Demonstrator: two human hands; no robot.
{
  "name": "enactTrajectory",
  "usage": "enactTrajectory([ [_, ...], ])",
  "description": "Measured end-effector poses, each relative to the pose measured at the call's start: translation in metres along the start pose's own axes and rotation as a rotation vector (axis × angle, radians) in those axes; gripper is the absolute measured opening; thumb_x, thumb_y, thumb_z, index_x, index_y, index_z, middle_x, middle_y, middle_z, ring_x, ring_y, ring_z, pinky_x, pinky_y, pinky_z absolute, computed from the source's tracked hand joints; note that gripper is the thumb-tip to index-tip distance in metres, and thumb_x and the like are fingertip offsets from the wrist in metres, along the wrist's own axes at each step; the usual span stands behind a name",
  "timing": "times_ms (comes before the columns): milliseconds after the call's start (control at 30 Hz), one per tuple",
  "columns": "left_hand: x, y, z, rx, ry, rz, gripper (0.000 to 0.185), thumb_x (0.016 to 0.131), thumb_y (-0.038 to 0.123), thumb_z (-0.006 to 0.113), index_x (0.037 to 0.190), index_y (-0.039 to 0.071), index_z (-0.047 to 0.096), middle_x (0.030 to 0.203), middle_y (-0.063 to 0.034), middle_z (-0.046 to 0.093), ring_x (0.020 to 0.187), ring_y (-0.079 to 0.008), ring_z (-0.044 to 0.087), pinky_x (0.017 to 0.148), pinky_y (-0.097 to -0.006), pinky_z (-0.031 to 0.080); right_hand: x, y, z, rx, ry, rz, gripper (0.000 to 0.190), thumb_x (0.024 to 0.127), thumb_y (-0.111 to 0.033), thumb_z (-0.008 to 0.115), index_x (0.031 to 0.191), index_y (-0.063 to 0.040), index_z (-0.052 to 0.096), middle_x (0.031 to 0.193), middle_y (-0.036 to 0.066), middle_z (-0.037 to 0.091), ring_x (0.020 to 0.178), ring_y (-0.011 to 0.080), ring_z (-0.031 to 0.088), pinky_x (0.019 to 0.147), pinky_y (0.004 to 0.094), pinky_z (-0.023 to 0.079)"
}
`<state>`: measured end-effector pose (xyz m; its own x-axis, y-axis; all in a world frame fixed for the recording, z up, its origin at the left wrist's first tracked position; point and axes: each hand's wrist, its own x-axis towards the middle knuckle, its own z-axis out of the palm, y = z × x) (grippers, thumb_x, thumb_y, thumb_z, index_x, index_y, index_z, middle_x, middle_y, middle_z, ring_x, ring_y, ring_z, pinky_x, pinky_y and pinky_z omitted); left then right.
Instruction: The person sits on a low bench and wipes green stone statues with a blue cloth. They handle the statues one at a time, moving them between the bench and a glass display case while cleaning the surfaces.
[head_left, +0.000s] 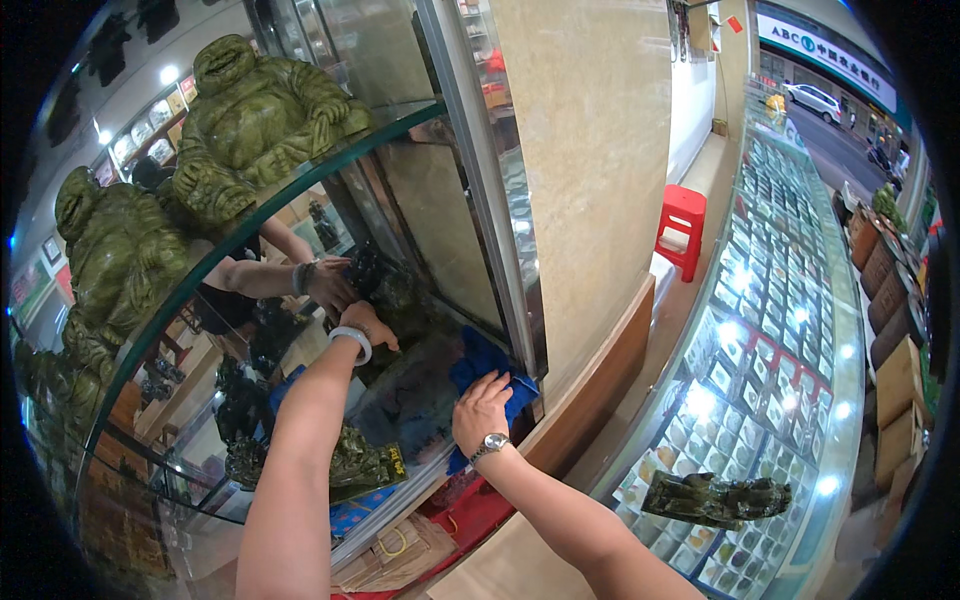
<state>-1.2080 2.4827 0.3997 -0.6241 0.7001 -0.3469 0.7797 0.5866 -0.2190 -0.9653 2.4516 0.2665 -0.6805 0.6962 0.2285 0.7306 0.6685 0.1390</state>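
Observation:
My left hand (367, 326), a white bangle on its wrist, reaches inside a glass display cabinet. It grips a dark green stone carving (394, 292) near the mirrored back; its fingertips are partly hidden. My right hand (484, 411), wearing a metal wristwatch, presses flat on a crumpled blue cloth (521, 394) at the right end of the shelf (409, 405). Beside my left forearm stand another dark carving (241, 409) and a green carving (360, 457) on a base that bears writing. The mirror shows a reflected arm (259, 277).
A large green laughing Buddha statue (255, 120) sits on the upper glass shelf (300, 184), whose edge crosses above my left arm. At right, a dark carving (716, 499) lies on a long glass counter (847, 360). A red stool (681, 229) and paper bags (397, 555) are nearby.

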Motion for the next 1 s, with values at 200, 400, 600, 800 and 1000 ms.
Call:
enactTrajectory([
  [200, 0.0, -0.003, 0.002, -0.078, 0.009, -0.088, 0.075, 0.069, 0.053, 0.085, 0.11, -0.008, 0.07, 0.114, -0.0202, 0.069, 0.106, -0.0301, 0.068, 0.088, -0.0391, 0.056, -0.001, 0.001, 0.003, -0.011, 0.017, -0.012, 0.056, 0.093, -0.024, 0.045, 0.13, 0.017, 0.054, 0.136, 0.041, 0.049, 0.125, 0.0595, 0.046, 0.097, 0.0606, 0.046],
  [400, 0.0, -0.004, 0.001, 0.002, -0.037, -0.066, 0.084, 0.071, 0.059, 0.082, 0.116, -0.01, 0.067, 0.122, -0.0231, 0.066, 0.114, -0.0317, 0.064, 0.095, -0.0413, 0.053, -0.002, -0.001, 0.007, -0.016, 0.034, 0.01, 0.061, 0.098, -0.035, 0.047, 0.13, 0.016, 0.054, 0.137, 0.039, 0.049, 0.126, 0.0581, 0.045, 0.098, 0.0602, 0.044],
  [600, -0.029, -0.012, -0.025, -0.178, -0.082, -0.07, 0.103, 0.082, 0.065, 0.069, 0.149, -0.004, 0.033, 0.151, -0.0233, 0.041, 0.136, -0.0361, 0.047, 0.109, -0.0444, 0.044, 0.0, -0.002, 0.004, 0.014, 0.003, -0.006, 0.055, 0.095, -0.022, 0.043, 0.134, 0.016, 0.052, 0.14, 0.039, 0.048, 0.128, 0.0581, 0.045, 0.099, 0.0613, 0.043],
  [800, -0.138, -0.003, -0.037, -0.612, 0.483, -0.071, 0.063, 0.092, 0.047, 0.065, 0.141, 0.007, 0.055, 0.149, -0.0202, 0.047, 0.137, -0.0375, 0.044, 0.113, -0.0461, 0.04, 0.023, 0.007, 0.006, -0.047, -0.041, -0.049, 0.045, 0.094, -0.022, 0.049, 0.119, 0.011, 0.066, 0.126, 0.038, 0.059, 0.114, 0.054, 0.058, 0.087, 0.0539, 0.052],
  [1000, -0.253, 0.0, 0.062, -0.596, 1.104, -0.081, 0.055, 0.09, 0.039, 0.069, 0.128, 0.001, 0.06, 0.123, -0.0187, 0.061, 0.117, -0.0386, 0.054, 0.104, -0.0501, 0.038, 0.1, 0.024, 0.002, 0.621, 0.042, 0.081, 0.028, 0.094, -0.024, 0.056, 0.093, -0.001, 0.072, 0.097, 0.024, 0.07, 0.093, 0.0414, 0.066, 0.083, 0.0509, 0.053],
])
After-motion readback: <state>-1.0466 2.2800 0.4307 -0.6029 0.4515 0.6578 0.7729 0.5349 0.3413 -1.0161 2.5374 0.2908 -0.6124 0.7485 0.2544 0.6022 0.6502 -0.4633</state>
